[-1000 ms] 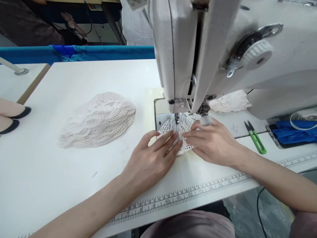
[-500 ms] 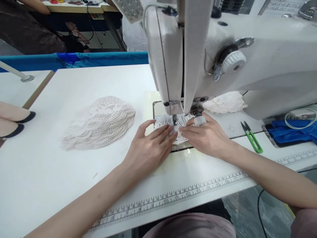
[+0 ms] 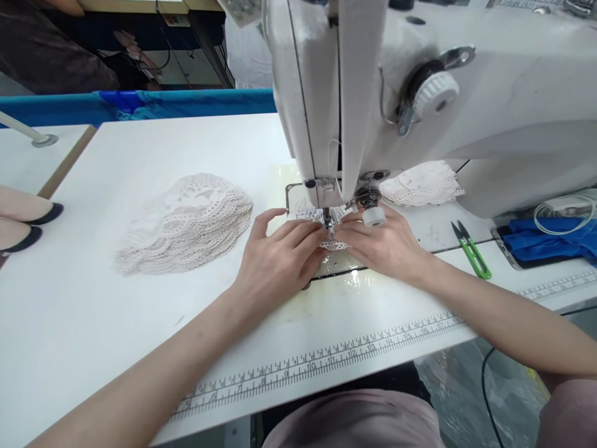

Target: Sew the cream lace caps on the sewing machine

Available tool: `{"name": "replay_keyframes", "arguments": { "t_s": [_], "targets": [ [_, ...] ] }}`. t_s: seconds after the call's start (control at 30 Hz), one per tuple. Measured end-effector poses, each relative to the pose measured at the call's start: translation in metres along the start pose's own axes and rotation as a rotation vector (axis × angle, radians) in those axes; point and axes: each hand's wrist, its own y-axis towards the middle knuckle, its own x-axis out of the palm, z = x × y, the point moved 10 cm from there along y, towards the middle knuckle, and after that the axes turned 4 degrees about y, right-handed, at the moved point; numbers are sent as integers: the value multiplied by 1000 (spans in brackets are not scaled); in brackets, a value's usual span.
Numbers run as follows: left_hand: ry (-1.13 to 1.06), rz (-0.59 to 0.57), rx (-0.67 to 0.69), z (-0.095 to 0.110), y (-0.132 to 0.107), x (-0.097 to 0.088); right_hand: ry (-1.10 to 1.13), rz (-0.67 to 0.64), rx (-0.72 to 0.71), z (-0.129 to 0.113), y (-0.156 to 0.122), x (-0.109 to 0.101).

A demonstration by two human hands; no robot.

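Observation:
A small piece of white lace lies under the presser foot of a white sewing machine. My left hand is on the lace's left side, its index finger and thumb closed on the near edge and its little finger held out. From the right, my right hand has its fingers bunched on the lace close to the foot. Fingertips of both hands nearly meet in front of the needle and cover much of the piece. A stack of lace pieces rests on the table to the left.
More lace lies behind the needle area, under the machine arm. Green thread snips sit at right, near a blue cloth on a dark flat object. A printed ruler runs along the table's front edge. Another person's dark clothing shows beyond.
The lace has gone further back under the foot, with less showing in front. My left fingers have drawn from lying flatter to more bent. The whole view has shifted slightly.

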Motion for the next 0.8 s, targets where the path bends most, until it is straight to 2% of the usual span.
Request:
{"name": "replay_keyframes", "arguments": {
  "t_s": [0.13, 0.23, 0.37, 0.43, 0.5, 0.63, 0.7, 0.8],
  "targets": [
    [-159, -106, -160, -19, 8, 12, 138, 50, 188, 16, 0, -3],
    [-380, -166, -226, -30, 16, 20, 184, 30, 330, 29, -2, 3],
    [-594, -227, -351, -41, 22, 24, 180, 41, 343, 32, -2, 5],
    [-601, -237, -374, -42, 21, 24, 172, 55, 326, 31, -2, 4],
    [-550, -223, -327, -37, 19, 22, 169, 66, 312, 29, -1, 2],
    [-308, -164, -213, -25, 15, 18, 175, 72, 295, 26, -1, 0],
    [-238, -125, -222, -24, 15, 16, 180, 71, 290, 25, -1, 1],
    [-267, -126, -245, -25, 17, 16, 189, 86, 283, 26, -2, 0]
  ]
}}
